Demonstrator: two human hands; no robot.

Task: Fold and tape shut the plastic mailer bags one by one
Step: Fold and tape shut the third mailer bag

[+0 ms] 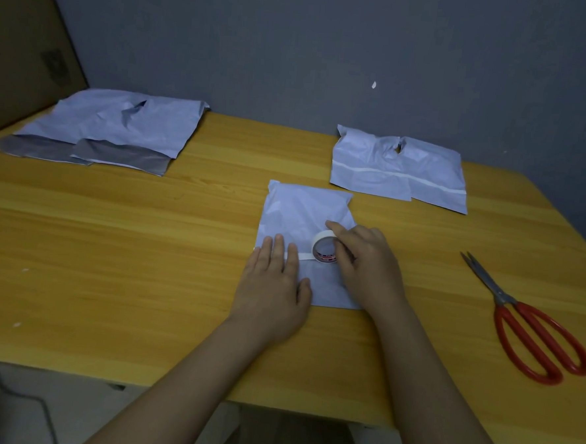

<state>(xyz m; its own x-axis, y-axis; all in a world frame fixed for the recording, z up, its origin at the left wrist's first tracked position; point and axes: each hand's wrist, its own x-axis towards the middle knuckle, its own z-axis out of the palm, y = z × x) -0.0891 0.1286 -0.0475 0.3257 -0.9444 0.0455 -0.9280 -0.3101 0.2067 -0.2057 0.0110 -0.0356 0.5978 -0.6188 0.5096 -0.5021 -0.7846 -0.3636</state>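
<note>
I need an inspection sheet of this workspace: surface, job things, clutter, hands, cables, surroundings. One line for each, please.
Surface: wooden table, yellow.
Job's things: mailer bag in the middle under both hands; strip of tape partly laid across it; tape roll standing on it; two taped bags at back right; untaped bags at back left; red-handled scissors lying at right, untouched.
Clutter: small white scraps near the left edge.
Hands: left hand flat, pressing the tape's start; right hand gripping the roll.
Cables: dark cable on the floor, lower left.
Surroundings: grey wall; cardboard leaning at left.
</note>
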